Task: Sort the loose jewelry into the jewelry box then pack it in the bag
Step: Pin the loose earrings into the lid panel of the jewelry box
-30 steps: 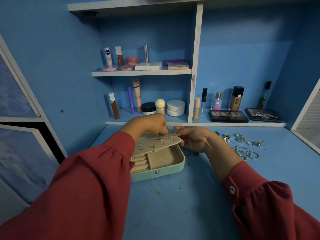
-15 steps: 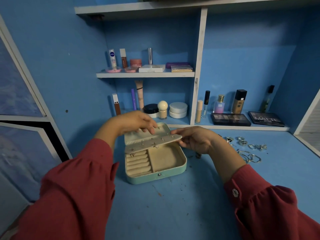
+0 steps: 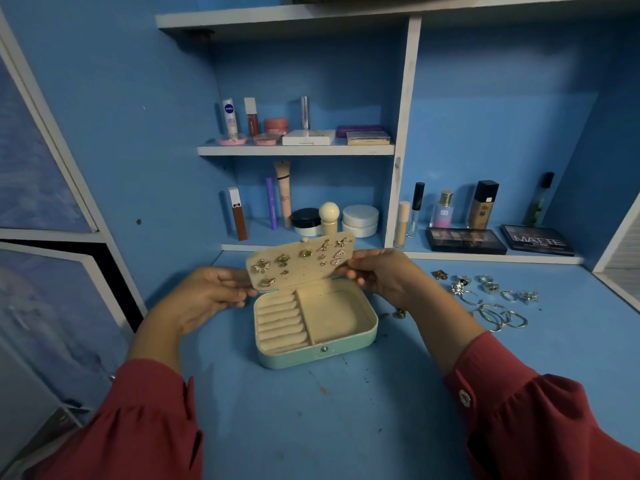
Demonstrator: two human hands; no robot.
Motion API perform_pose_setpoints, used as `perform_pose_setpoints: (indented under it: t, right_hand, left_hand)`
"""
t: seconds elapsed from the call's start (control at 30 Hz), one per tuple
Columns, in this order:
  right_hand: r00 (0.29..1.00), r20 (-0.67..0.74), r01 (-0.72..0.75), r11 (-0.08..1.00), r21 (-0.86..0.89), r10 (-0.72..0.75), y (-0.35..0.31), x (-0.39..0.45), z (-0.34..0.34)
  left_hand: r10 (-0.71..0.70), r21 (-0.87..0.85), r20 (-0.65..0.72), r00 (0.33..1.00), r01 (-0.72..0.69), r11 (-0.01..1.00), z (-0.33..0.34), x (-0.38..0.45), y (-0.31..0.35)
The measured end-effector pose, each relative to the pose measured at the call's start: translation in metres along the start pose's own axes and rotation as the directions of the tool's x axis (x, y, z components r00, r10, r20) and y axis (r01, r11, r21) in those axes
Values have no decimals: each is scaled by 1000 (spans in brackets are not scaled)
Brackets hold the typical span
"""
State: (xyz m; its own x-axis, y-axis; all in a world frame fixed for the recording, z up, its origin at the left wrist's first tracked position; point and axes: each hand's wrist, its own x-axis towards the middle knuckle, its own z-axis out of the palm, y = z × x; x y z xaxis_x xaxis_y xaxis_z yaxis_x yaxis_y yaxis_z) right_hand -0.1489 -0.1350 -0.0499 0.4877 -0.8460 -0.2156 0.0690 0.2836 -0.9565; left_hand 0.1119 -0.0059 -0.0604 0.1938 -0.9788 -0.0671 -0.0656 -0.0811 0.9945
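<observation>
A small teal jewelry box (image 3: 313,356) lies open in the middle of the blue desk. Its cream inside has ring rolls (image 3: 278,318) on the left and a bare compartment (image 3: 334,313) on the right. A cream earring panel (image 3: 301,263) stands upright at the box's back, studded with several gold earrings. My left hand (image 3: 211,292) pinches the panel's left edge and my right hand (image 3: 375,273) pinches its right edge. Loose silver rings and hoops (image 3: 491,301) lie on the desk to the right. No bag is in view.
Shelves behind the box carry cosmetics: tubes, jars (image 3: 360,220), a perfume bottle (image 3: 443,209) and two eyeshadow palettes (image 3: 465,240). A small gold piece (image 3: 400,313) lies beside my right wrist. A blue wall and framed panels stand on the left.
The earring panel has swung from lying flat over the box to standing upright, showing the earrings. My left hand has moved from on top of it to its left edge.
</observation>
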Motion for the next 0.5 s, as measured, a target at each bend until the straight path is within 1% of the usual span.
perform_pose_setpoints:
  t: [0.07, 0.17, 0.27, 0.4, 0.5]
  right_hand:
    - [999, -37, 1, 1000, -17, -1, 1, 1, 2]
    - [998, -49, 31, 996, -88, -36, 3, -1, 3]
    - [990, -94, 79, 972, -222, -102, 3, -2, 3]
    - [968, -190, 73, 910, -407, -163, 0, -3, -5]
    - [966, -176, 56, 821, -568, -188, -10, -8, -16]
  left_hand:
    - [9, 33, 19, 1000, -10, 999, 1, -2, -1]
    - [29, 38, -60, 998, -27, 999, 8, 0, -5]
    - [48, 13, -127, 991, -47, 999, 16, 3, -9]
    - [84, 17, -198, 977, -82, 996, 25, 4, -10]
    - [93, 23, -243, 966, -90, 996, 31, 5, -12]
